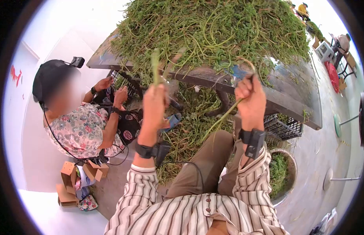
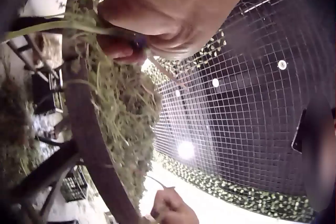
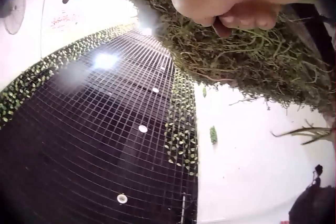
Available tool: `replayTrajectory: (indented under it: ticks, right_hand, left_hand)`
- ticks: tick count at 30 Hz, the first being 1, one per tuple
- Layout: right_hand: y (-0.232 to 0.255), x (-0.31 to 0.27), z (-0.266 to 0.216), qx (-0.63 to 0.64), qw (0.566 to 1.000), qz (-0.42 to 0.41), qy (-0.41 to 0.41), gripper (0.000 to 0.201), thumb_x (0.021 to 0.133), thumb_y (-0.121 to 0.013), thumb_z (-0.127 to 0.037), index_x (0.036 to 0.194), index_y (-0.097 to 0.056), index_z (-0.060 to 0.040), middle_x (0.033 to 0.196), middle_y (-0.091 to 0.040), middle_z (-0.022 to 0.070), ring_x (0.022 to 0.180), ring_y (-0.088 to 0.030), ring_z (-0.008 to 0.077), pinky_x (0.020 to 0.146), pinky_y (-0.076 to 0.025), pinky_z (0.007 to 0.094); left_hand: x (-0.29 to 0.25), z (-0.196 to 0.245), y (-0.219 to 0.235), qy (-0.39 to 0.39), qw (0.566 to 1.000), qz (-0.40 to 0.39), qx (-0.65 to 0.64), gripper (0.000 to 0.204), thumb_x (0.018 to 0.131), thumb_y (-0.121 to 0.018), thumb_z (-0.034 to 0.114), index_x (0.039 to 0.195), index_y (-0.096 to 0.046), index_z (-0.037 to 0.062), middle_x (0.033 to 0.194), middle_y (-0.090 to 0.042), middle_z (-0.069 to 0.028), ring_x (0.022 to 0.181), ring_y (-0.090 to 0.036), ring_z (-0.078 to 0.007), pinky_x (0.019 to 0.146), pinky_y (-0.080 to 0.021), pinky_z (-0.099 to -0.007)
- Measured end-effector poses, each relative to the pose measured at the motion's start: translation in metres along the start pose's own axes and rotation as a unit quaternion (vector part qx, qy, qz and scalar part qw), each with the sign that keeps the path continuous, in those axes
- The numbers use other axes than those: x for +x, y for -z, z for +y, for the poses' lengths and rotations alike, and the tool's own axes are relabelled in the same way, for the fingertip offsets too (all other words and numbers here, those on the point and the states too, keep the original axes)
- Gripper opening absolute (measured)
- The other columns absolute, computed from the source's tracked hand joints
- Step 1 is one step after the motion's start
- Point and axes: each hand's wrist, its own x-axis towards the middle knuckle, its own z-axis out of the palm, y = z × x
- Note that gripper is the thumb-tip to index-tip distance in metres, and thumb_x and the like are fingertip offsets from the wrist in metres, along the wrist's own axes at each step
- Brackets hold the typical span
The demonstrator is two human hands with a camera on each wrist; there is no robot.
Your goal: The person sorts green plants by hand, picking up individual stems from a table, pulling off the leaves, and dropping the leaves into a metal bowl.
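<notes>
In the head view the left hand (image 1: pixel 153 107) is raised at the table's near edge, its fingers curled round a small bunch of green stems (image 1: pixel 155 66). To its right the right hand (image 1: pixel 251 102) pinches a long thin stem (image 1: pixel 223 119) that slants down toward the knees, with a brownish end curling above the fingers. The hands are apart. Beyond them a big heap of leafy green plants (image 1: pixel 213 35) covers the table. In the left wrist view the left hand (image 2: pixel 168 14) grips a pale stem (image 2: pixel 47 26). The right wrist view shows the right hand's curled fingers (image 3: pixel 247 16) before the heap.
Another person in a black cap (image 1: pixel 53 78) sits at the left, hands near a black crate. More plants (image 1: pixel 197 102) lie under the table (image 1: pixel 291 107). A metal basin (image 1: pixel 293 172) of greens and a black crate (image 1: pixel 283 129) stand at the right, open cardboard boxes (image 1: pixel 68 176) lower left.
</notes>
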Motion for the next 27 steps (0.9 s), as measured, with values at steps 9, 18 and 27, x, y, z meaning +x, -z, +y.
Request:
replayTrajectory:
  ticks: [9,18,27]
  right_hand:
    - [-0.012,-0.006,0.055,-0.011,0.999,-0.001,-0.033,0.008,0.091,-0.049,-0.013,0.089,-0.05,-0.0055,0.075,-0.049,0.0012,0.071,-0.049,0.0131,0.068,-0.043,0.0281]
    - [-0.03,-0.015,0.059,-0.306,0.951,0.033,-0.015,0.017,0.091,-0.05,-0.017,0.083,-0.056,-0.0036,0.07,-0.051,-0.0004,0.061,-0.049,0.0081,0.056,-0.042,0.023]
    - [-0.024,-0.021,0.061,-0.619,0.782,-0.042,0.06,0.026,0.09,-0.05,-0.018,0.073,-0.05,0.0016,0.056,-0.04,0.0078,0.05,-0.034,0.014,0.047,-0.031,0.0293]
  left_hand:
    - [-0.041,-0.019,-0.064,0.005,0.982,-0.141,-0.124,0.026,0.097,-0.036,0.021,0.102,-0.048,-0.0019,0.089,-0.062,-0.0109,0.079,-0.063,-0.0177,0.072,-0.05,-0.0277]
    - [-0.042,-0.016,-0.052,-0.049,0.997,-0.049,-0.039,0.02,0.096,-0.039,0.019,0.101,-0.047,0.0007,0.067,-0.053,-0.0053,0.054,-0.048,-0.014,0.053,-0.041,-0.03]
    - [-0.026,-0.008,-0.02,-0.188,0.951,0.037,0.244,0.016,0.091,-0.047,0.018,0.088,-0.044,0.0024,0.065,-0.053,-0.0181,0.061,-0.054,-0.0373,0.051,-0.038,-0.0422]
